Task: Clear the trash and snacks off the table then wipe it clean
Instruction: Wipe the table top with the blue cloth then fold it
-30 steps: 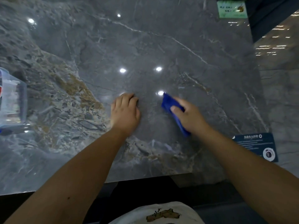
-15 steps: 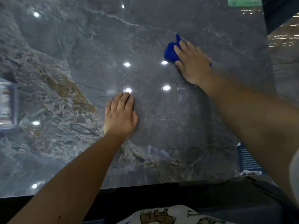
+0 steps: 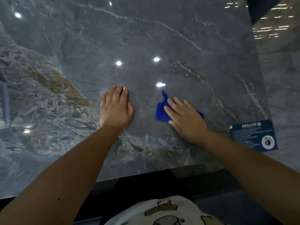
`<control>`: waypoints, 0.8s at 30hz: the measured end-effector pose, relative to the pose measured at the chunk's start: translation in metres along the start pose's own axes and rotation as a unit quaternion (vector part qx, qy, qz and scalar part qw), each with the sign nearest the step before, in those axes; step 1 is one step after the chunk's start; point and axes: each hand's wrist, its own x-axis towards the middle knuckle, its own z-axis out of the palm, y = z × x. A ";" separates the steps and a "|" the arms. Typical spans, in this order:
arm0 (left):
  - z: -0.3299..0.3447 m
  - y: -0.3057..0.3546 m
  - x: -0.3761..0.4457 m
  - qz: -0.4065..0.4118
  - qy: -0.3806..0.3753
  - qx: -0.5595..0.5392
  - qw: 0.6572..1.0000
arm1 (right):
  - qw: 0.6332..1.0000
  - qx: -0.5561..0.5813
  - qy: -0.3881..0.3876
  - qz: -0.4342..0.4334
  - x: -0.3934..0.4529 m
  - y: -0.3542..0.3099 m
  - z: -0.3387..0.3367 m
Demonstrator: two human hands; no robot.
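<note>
A glossy grey marble table [image 3: 162,38] fills the view. My right hand [image 3: 185,119] presses flat on a blue cloth [image 3: 160,111] near the table's middle, fingers spread over it. Most of the cloth is hidden under the palm; a corner sticks out toward the far side. My left hand [image 3: 116,108] lies flat on the table to the left of the cloth, fingers together, holding nothing.
A clear plastic container [image 3: 4,104] shows partly at the left edge. A dark blue card [image 3: 253,135] lies at the table's right edge. The table's near edge [image 3: 146,174] runs just in front of my body. Ceiling lights reflect on the surface.
My right hand slid the blue cloth out to the far side of the table and has now pulled it back to beside my left hand. The left hand stayed put.
</note>
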 end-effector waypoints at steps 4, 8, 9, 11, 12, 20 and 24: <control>-0.001 -0.001 0.000 0.003 -0.011 -0.008 1.000 | 1.000 0.014 0.025 -0.011 -0.041 -0.032 0.015; -0.003 0.000 -0.001 0.007 -0.017 -0.007 1.000 | 0.998 0.036 0.045 -0.001 -0.066 -0.054 0.024; -0.003 0.000 -0.002 0.007 -0.018 -0.008 1.000 | 0.998 0.041 0.050 0.000 -0.070 -0.058 0.025; -0.004 0.000 -0.002 0.009 -0.021 -0.008 1.000 | 0.997 0.059 0.059 0.003 -0.075 -0.062 0.024; -0.005 0.000 -0.002 0.008 -0.023 -0.007 1.000 | 0.995 0.079 0.065 0.009 -0.075 -0.062 0.023; -0.026 -0.005 -0.003 0.008 -0.077 -0.043 0.996 | 0.837 0.455 0.139 0.269 -0.073 -0.037 -0.019; -0.045 -0.029 -0.039 0.005 -0.047 -0.085 0.995 | 0.814 0.436 0.142 0.358 -0.093 0.001 -0.021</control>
